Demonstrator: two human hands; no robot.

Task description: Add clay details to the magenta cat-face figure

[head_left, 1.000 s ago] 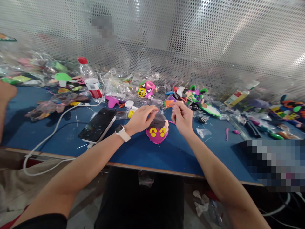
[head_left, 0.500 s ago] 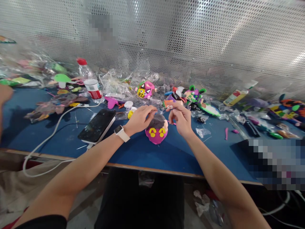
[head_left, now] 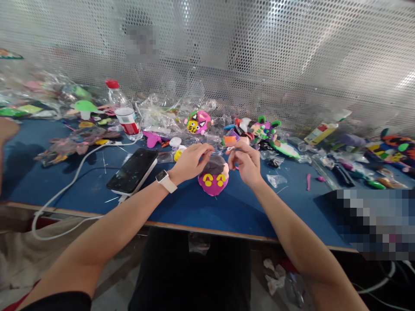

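A magenta felt toy [head_left: 214, 178] with yellow markings and a dark grey top lies on the blue table [head_left: 201, 207] in front of me. My left hand [head_left: 191, 160], a white watch on its wrist, rests against the toy's left side with fingertips pinched at its top. My right hand [head_left: 244, 162] hovers just right of the toy, its fingers pinched on something small and pale that I cannot make out.
A black phone [head_left: 132, 169] on a white power bank lies left of the toy, with a white cable [head_left: 69, 181] trailing off the edge. A water bottle [head_left: 123, 110], felt toys [head_left: 198, 121] and plastic bags crowd the back. Another person's hand [head_left: 7, 129] shows at far left.
My right hand has shifted slightly left, closer to the toy's top. My left hand has stayed on the toy.
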